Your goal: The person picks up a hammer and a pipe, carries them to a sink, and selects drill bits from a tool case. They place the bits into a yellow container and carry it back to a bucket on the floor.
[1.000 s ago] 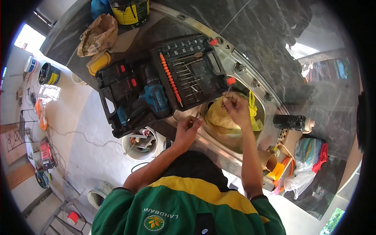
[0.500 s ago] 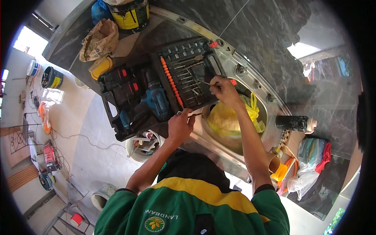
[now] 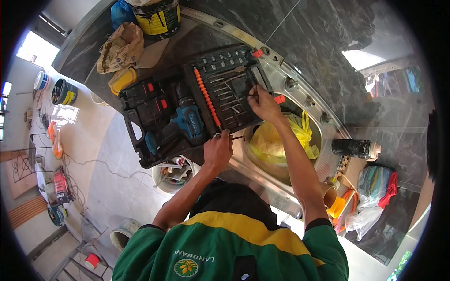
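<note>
An open black tool case (image 3: 140, 157) lies tilted across the counter and the sink's edge. Its left half holds a blue cordless drill (image 3: 188, 122); an orange flexible shaft (image 3: 206, 98) and rows of drill bits (image 3: 226, 96) fill the other half. My left hand (image 3: 218, 152), at the case's near edge, is closed around a dark drill bit (image 3: 237, 137) whose end sticks out to the right. My right hand (image 3: 265, 105) is over the case's right end beside the bits, fingers pinched together; what they hold, if anything, is hidden.
A yellow plastic bag (image 3: 272, 144) sits in the steel sink (image 3: 315, 129) below my right forearm. A black bottle (image 3: 351, 148) lies to the right. Behind the case are a paper bag (image 3: 121, 49) and a black-yellow bucket (image 3: 158, 21). A white bucket (image 3: 164, 185) stands below the counter.
My right hand has shifted slightly toward the case's right end, and the thin metal bit seen at its fingertips no longer shows clearly. My left hand still grips the dark drill bit, slightly lower.
</note>
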{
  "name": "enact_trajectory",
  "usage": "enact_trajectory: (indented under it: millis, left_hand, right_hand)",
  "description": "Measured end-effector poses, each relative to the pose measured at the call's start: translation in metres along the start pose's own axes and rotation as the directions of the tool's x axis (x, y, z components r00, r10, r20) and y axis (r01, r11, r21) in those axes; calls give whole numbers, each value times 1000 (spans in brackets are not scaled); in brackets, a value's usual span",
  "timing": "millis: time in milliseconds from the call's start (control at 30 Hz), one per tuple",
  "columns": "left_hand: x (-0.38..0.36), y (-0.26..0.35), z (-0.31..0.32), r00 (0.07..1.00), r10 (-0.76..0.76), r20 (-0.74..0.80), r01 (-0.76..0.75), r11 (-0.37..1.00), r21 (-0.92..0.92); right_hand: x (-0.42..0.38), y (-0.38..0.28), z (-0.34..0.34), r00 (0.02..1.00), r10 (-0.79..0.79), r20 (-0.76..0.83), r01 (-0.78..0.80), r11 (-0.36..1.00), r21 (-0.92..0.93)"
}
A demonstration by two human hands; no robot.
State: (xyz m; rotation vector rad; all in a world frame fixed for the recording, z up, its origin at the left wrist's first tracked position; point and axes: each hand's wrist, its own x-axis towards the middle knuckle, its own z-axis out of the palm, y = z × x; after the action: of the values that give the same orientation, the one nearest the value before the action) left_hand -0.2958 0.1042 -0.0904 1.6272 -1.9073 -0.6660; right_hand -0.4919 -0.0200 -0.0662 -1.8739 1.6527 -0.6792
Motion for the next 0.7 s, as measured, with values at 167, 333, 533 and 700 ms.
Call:
enact_trajectory:
  millis: [167, 333, 533, 700]
  left_hand:
    - [0, 1, -1, 1000, -2, 0, 2, 1000, 5]
    - [1, 0, -1, 1000, 20, 12, -20, 1000, 24]
    - [0, 1, -2, 1000, 10, 18, -10, 1000, 7]
    - [0, 0, 0, 1000, 19, 10, -19, 1000, 8]
  right_hand:
    - [17, -17, -2, 973, 17, 229, -17, 1000, -4]
    - [29, -17, 8, 969, 85, 234, -64, 993, -95]
    - [30, -13, 15, 974, 90, 206, -62, 988, -141]
    - [28, -13, 33, 986, 93, 138, -69, 983, -170]
